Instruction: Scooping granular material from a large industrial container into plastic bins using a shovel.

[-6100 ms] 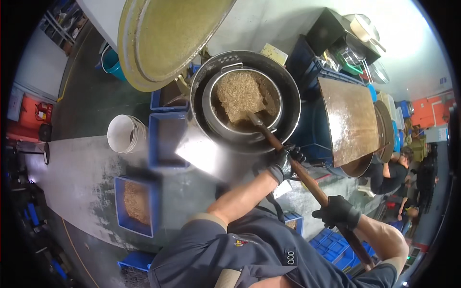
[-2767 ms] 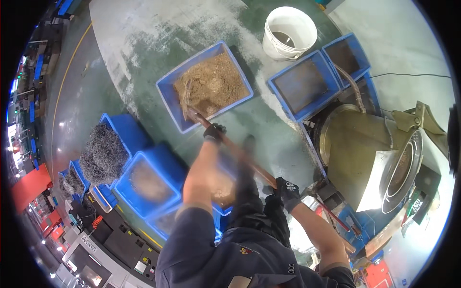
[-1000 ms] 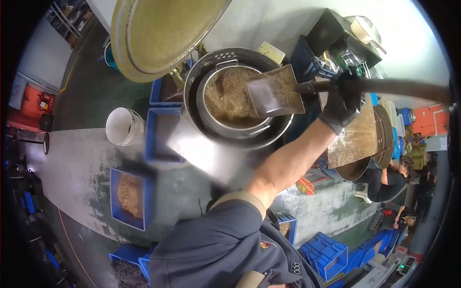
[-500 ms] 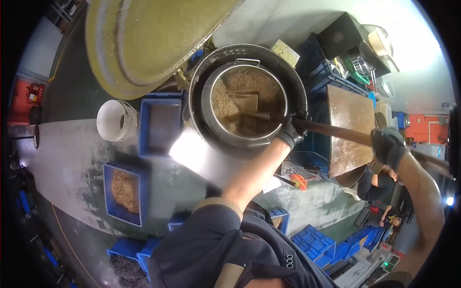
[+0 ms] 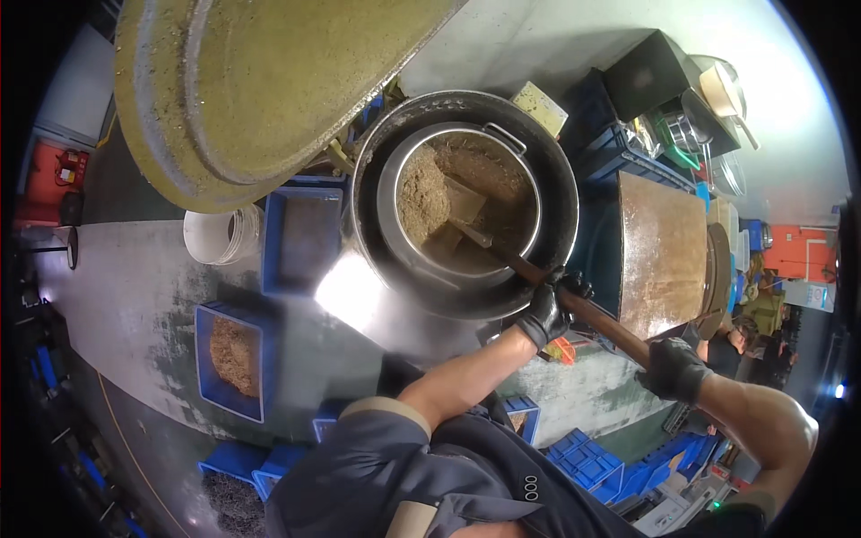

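Note:
My left hand [image 5: 549, 312], in a black glove, is closed round the wooden handle of a long-handled shovel [image 5: 608, 330] near the vat's rim. Farther up the handle, to the right, my gloved right hand [image 5: 677, 369] grips it too. The shovel's flat, squarish blade [image 5: 465, 203] lies inside a round steel pot [image 5: 388, 199]. Brown, crumbly material [image 5: 423, 199] is heaped on the pot's left side and coats its far wall; brownish matter covers the bottom. The pot sits within a larger dark metal vat [image 5: 561, 152].
A big yellow-green lid-like disc [image 5: 296, 81] hangs at upper left. Left of the vat stand a white bucket [image 5: 208, 238] and blue crates [image 5: 265, 242], one holding brown material [image 5: 235, 357]. A brown board [image 5: 664, 251] stands at right. Another person [image 5: 725, 351] is farther off.
Both hands have drawn the shovel handle nearer to my body, and its blade has turned within the pot. My right hand has come down and left.

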Motion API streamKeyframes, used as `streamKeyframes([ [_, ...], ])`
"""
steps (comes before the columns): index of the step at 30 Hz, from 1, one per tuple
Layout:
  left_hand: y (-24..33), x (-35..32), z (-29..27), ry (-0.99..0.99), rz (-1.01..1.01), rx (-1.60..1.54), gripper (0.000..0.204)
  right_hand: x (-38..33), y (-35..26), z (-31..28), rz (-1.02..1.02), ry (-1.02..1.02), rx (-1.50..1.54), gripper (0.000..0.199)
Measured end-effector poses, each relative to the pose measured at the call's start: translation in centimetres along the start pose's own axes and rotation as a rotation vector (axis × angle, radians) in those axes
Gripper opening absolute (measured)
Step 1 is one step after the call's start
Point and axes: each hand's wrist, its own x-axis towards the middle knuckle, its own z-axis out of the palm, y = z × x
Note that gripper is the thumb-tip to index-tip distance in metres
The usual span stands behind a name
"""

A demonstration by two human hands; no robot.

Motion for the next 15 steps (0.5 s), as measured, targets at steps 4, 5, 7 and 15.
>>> streamKeyframes([
  [4, 0.8, 1.7, -2.1, 0.008, -0.005, 0.023, 0.026, 1.3, -0.4, 1.2, -0.006, -0.088, -0.001, 0.037],
  [5, 0.8, 1.1, -1.6, 0.067, 0.015, 0.081, 0.026, 0.6, -1.7, 0.5, 0.105, -0.150, 0.214, 0.035],
  [7, 0.5, 0.9, -3.0, -0.048, 0.031, 0.096, 0.024, 0.2, -2.0, 0.8, 0.060, -0.211, 0.272, 0.033],
  [15, 1.6, 3.0, -6.4, 0.021, 0.050, 0.155, 0.022, -0.5, -1.6, 5.4, 0.081, -0.226, 0.510, 0.037],
])
